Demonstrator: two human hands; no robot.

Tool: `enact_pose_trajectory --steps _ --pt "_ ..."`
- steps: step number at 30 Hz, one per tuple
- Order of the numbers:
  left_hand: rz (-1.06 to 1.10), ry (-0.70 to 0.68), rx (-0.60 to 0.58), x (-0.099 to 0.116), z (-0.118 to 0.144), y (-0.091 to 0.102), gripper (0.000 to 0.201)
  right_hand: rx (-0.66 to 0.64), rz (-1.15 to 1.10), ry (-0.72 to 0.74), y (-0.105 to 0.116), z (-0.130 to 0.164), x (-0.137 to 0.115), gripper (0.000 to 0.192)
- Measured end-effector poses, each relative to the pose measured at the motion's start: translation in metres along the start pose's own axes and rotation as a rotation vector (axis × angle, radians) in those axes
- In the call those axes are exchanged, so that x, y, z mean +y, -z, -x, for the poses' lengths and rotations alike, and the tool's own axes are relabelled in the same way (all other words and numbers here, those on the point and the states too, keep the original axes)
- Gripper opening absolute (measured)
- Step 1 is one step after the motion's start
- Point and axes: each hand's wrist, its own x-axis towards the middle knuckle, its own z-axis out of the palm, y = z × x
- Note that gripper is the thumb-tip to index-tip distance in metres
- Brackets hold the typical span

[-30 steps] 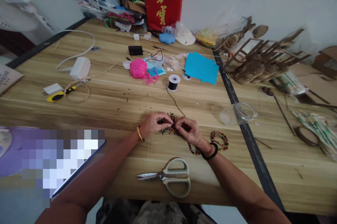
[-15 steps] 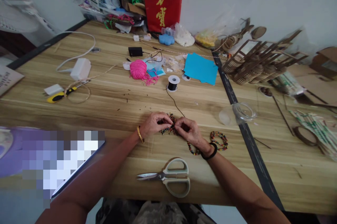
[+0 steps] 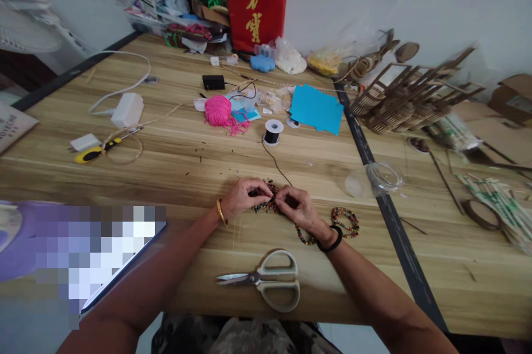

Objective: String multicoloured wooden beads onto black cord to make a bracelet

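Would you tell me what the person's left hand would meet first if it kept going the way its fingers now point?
The left hand points right, toward the right hand. It already pinches the bead strand between them, so past the beads it would most likely meet the right hand's fingertips, almost at once.

- Single view only: head-worn camera, looking forward and steeply down across a wooden table [image 3: 174, 165].
- Left hand [image 3: 245, 197] and right hand [image 3: 300, 208] sit just below frame centre, near the lens; both forearms enter from the bottom edge.
- Scissors [image 3: 266, 281] lie nearer the camera than the hands; the wall stands well beyond them.
- Wide-angle distortion bends the table edges.
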Motion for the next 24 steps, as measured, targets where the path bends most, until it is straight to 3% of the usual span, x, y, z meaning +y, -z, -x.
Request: enact_pose_trajectory --steps 24 --pt "0.009 0.008 -0.003 0.0024 0.0008 -0.0002 0.011 -0.030 -0.001 0.000 0.0008 0.0003 0.0006 0.017"
